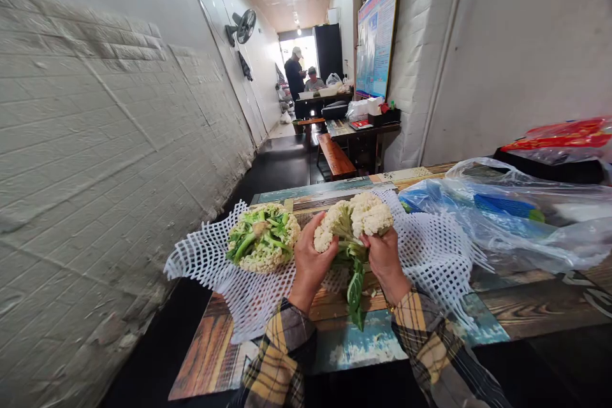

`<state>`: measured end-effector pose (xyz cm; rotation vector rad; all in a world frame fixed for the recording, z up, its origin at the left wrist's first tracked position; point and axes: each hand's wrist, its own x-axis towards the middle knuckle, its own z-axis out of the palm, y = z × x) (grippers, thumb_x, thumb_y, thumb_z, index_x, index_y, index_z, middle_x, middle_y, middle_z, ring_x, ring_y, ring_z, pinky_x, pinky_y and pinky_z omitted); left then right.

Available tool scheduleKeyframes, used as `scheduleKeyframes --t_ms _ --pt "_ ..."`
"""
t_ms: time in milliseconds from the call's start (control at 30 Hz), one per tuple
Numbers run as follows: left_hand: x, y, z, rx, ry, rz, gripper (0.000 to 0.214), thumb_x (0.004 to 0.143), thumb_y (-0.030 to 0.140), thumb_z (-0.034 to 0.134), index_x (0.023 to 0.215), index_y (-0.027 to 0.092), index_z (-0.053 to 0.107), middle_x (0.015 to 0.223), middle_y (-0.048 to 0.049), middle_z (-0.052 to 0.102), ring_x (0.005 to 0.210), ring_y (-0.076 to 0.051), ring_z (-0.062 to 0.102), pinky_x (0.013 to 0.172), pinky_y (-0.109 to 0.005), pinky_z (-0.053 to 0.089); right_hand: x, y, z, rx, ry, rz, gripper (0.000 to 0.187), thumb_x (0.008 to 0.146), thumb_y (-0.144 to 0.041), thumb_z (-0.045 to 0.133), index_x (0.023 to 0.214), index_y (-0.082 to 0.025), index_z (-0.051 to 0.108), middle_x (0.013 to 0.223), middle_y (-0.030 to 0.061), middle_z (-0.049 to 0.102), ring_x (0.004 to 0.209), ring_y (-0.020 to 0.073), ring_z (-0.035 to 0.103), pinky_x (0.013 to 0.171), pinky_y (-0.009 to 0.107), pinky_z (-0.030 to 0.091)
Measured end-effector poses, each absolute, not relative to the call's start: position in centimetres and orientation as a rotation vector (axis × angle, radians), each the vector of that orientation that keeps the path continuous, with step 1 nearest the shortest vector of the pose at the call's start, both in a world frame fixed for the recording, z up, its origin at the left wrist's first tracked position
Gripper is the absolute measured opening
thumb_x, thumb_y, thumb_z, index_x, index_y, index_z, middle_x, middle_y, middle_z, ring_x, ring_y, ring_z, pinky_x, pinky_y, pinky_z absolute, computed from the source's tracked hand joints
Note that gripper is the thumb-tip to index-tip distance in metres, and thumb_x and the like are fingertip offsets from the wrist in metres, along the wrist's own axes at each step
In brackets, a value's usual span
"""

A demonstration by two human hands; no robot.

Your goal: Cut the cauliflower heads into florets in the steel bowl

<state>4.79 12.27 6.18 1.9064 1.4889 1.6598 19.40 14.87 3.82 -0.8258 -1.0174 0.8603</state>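
Both my hands grip one piece of cauliflower (352, 220) just above the table. My left hand (310, 261) is wrapped round its left side, thumb against the florets. On its right side my right hand (385, 259) clasps the stem. A green leaf (355, 290) hangs down from it between my wrists. Another cauliflower piece (262, 237) lies cut side up on white foam netting (430, 248) to the left of my hands. My sleeves are yellow and dark plaid.
The wooden table (526, 309) bears clear plastic bags (516, 217) with blue and red packs at the right. A white brick wall runs along the left. Beyond stand a bench (336, 158), more tables, and two people (301, 76) far down the room.
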Motion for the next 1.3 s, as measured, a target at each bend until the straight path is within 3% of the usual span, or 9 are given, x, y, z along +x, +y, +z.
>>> scheduleKeyframes --t_ms 200,500,600,700,767,833,900,1100,1300 --pt "4.8 12.5 5.8 1.949 1.476 1.659 0.047 0.078 0.023 0.064 0.124 0.019 0.057 0.121 -0.0085 0.066 0.111 -0.022 0.062 0.101 -0.040 0.048 19.5 14.7 4.2 -0.766 -0.884 0.926 0.016 0.062 -0.021 0.053 0.055 -0.022 0.038 0.046 -0.0088 0.034 0.043 0.0063 0.029 0.042 0.021 0.028" --pt "4.7 12.7 5.0 2.078 1.379 1.694 0.047 0.080 0.023 0.063 0.126 0.021 0.056 0.122 -0.0084 0.065 0.113 -0.024 0.060 0.100 -0.041 0.048 20.3 14.9 4.4 -0.750 -0.825 1.000 0.022 0.059 -0.025 0.055 0.053 -0.023 0.034 0.046 -0.0097 0.027 0.042 0.0069 0.024 0.041 0.021 0.026" --pt "4.5 12.7 4.8 2.099 1.355 1.684 0.049 0.079 0.022 0.063 0.127 0.022 0.054 0.123 -0.0085 0.064 0.114 -0.024 0.059 0.099 -0.041 0.048 20.3 14.7 4.1 -0.778 -0.882 0.995 0.014 0.060 -0.024 0.055 0.058 -0.023 0.041 0.046 -0.0098 0.033 0.041 0.0072 0.027 0.041 0.021 0.029" --pt "4.2 12.4 4.7 2.064 1.378 1.688 0.048 0.079 0.022 0.063 0.126 0.022 0.055 0.122 -0.0084 0.065 0.114 -0.024 0.060 0.100 -0.042 0.048 19.7 14.1 3.7 -0.928 -1.042 0.871 0.008 0.064 -0.023 0.057 0.071 -0.022 0.055 0.056 -0.0053 0.053 0.049 0.0112 0.047 0.049 0.023 0.041" --pt "3.8 12.3 4.6 2.014 1.394 1.708 0.047 0.079 0.022 0.062 0.125 0.022 0.056 0.123 -0.0079 0.064 0.114 -0.023 0.060 0.102 -0.041 0.047 19.1 13.5 3.9 -1.075 -1.214 0.712 0.020 0.066 -0.024 0.059 0.085 -0.022 0.062 0.074 0.0017 0.067 0.070 0.0184 0.062 0.067 0.030 0.051" --pt "3.2 12.2 4.6 1.928 1.412 1.742 0.046 0.079 0.021 0.061 0.125 0.021 0.057 0.125 -0.0070 0.064 0.115 -0.023 0.059 0.103 -0.041 0.046 18.4 12.6 4.8 -1.218 -1.388 0.524 0.033 0.068 -0.024 0.061 0.100 -0.021 0.064 0.093 0.0080 0.070 0.090 0.0251 0.064 0.083 0.037 0.051" --pt "2.5 12.3 4.4 1.813 1.431 1.768 0.046 0.078 0.020 0.060 0.124 0.022 0.058 0.126 -0.0055 0.064 0.117 -0.022 0.059 0.105 -0.040 0.045 18.0 11.6 6.2 -1.296 -1.561 0.374 0.036 0.073 -0.026 0.061 0.108 -0.021 0.062 0.101 0.0108 0.069 0.097 0.0279 0.063 0.088 0.042 0.049" --pt "0.6 12.8 3.6 1.440 1.415 1.790 0.047 0.077 0.020 0.060 0.124 0.023 0.060 0.127 -0.0051 0.063 0.117 -0.023 0.059 0.103 -0.039 0.046 19.5 9.1 9.7 -1.099 -1.786 0.289 0.024 0.086 -0.027 0.057 0.108 -0.025 0.066 0.108 0.0073 0.067 0.104 0.0230 0.061 0.093 0.038 0.049" --pt "-0.1 12.9 3.4 1.309 1.354 1.804 0.047 0.079 0.024 0.059 0.126 0.023 0.058 0.126 -0.0050 0.064 0.114 -0.022 0.061 0.102 -0.038 0.046 21.7 10.7 8.7 -1.126 -1.485 0.594 0.026 0.090 -0.035 0.050 0.103 -0.022 0.068 0.105 0.0074 0.071 0.089 0.0199 0.068 0.077 0.033 0.055"
